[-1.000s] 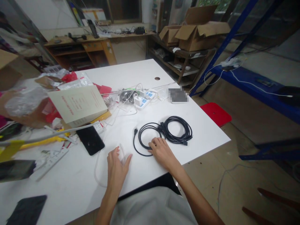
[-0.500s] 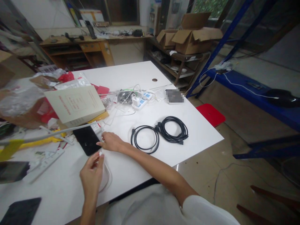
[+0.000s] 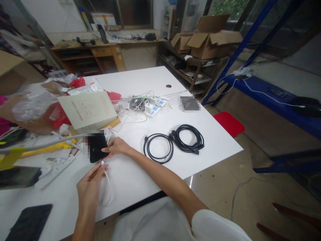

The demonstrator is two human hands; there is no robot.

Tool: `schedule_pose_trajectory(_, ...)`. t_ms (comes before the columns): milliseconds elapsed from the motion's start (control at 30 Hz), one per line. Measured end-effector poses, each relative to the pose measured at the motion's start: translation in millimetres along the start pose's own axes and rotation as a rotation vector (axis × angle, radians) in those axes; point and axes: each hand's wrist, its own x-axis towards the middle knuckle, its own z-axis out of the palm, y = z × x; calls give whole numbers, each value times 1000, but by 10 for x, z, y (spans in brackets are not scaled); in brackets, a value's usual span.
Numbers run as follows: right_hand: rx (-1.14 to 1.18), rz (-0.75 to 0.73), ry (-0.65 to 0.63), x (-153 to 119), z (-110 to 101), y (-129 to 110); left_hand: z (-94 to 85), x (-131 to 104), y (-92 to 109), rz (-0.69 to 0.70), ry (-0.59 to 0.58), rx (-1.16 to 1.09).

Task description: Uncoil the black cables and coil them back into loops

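My right hand (image 3: 115, 147) grips the right edge of a black smartphone (image 3: 97, 147), thumb on its dark screen. Just below the phone, my left hand (image 3: 91, 180) pinches the plug end of a white charging cable (image 3: 109, 187). The cable's tip is close to the phone's lower edge; whether they touch I cannot tell. From the left hand the cable loops down over the white table (image 3: 132, 187). To the right of my right arm lie a thin coiled black cable (image 3: 158, 135) and a thicker black cable coil (image 3: 181, 149).
A white power strip (image 3: 56, 170) and a black flat object (image 3: 31, 221) lie at left. Behind the phone stand a grey-green folder (image 3: 87, 108) and heaped plastic bags (image 3: 35, 107). White plugs and adapters (image 3: 151, 109) sit mid-table. A red stool (image 3: 228, 124) is beyond the right edge.
My right hand has taken hold of the phone, which is now tilted up from the table. My left hand with the cable plug has shifted slightly left. The camera view has turned a little.
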Motion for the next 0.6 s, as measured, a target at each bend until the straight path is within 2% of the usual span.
schedule_pose_trajectory(100,210,29,-48,17,59,-10,58,-10,70,-63,16,-191)
schedule_pose_trajectory(233,463,69,-63,40,95,8,123,-9,105,-56,43,-302)
schedule_pose_trajectory(467,542,82,-58,34,118,49,130,6,16,-41,82,-327)
schedule_pose_trajectory(600,456,32,-12,15,102,48,125,-2,14,-33,74,-331)
